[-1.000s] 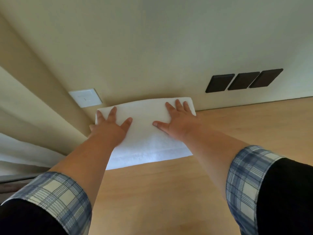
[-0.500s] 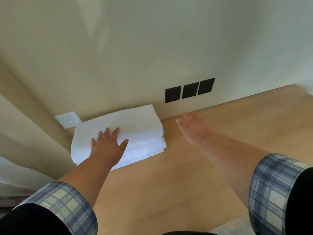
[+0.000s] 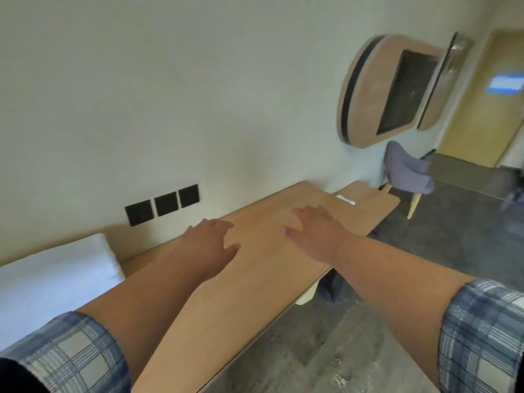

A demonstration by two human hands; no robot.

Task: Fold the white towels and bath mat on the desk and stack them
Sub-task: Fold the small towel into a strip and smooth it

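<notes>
the folded white towels point(image 3: 51, 279) lay at the left end of the desk point(image 3: 263, 282), while the left hand point(image 3: 211, 241) and right hand point(image 3: 317, 235) hung over the desk's middle, palms down, fingers loosely spread, holding nothing.

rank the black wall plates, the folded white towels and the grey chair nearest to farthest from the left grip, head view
From the left grip:
1. Black wall plates: mounted just behind it, slightly left.
2. Folded white towels: further left on the desk.
3. Grey chair: far right, past the desk's end.
</notes>
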